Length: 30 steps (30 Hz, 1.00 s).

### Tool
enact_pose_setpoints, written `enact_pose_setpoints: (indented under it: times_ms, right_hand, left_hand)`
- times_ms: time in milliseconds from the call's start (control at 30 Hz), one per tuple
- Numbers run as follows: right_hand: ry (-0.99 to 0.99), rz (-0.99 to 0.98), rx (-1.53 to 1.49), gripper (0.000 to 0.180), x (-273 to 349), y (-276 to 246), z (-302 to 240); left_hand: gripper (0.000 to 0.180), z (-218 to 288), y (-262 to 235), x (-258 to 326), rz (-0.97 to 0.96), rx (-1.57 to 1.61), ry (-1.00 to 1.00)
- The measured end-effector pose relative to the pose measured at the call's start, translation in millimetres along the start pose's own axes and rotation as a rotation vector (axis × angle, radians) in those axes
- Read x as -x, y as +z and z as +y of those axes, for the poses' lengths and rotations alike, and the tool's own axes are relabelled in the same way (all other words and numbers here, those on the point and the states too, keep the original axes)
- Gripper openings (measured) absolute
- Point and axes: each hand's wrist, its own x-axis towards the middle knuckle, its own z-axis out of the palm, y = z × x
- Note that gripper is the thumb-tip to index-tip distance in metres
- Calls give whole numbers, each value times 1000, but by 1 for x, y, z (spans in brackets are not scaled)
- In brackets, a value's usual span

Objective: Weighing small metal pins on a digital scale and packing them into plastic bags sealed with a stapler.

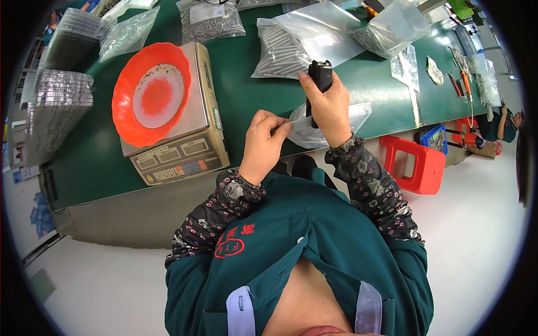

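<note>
My right hand (329, 106) is wrapped around a black stapler (320, 77), held upright with its thin lower arm beside the plastic. A clear plastic bag (358, 116) lies at the table's front edge, partly hidden behind that hand. Its left corner is pinched between the fingers of my left hand (263, 143). Just beyond my hands rests a clear bag of metal rods (280, 50), its flat white end spread to the right. To the left, an orange scalloped bowl (124, 95) sits on a scale (188, 159); its pale base looks bare.
A translucent tub of metal parts (400, 28) lies tilted at the back right. Bags of parts (210, 22) line the far side. Stacked clear trays (64, 84) stand left. Tools (457, 84) lie right. Below the table edge is a red stool (417, 168); another person (501, 123) is far right.
</note>
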Motion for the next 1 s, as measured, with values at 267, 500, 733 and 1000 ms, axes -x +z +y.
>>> enact_pose_setpoints:
  times_ms: [267, 500, 733, 1000]
  right_hand:
    - [20, -47, -19, 45, 7, 2, -3]
    - [-9, -103, -38, 46, 27, 24, -25]
    - [-22, -162, -239, 39, 16, 25, -16]
    - [-59, -86, -578, 32, -51, -72, 14]
  left_hand:
    - [11, 2, -10, 1, 71, -64, 112]
    - [13, -1, -12, 6, 114, -67, 90]
    - [13, -24, -18, 14, 187, 18, 99]
    - [68, -67, 19, 22, -55, -127, 139]
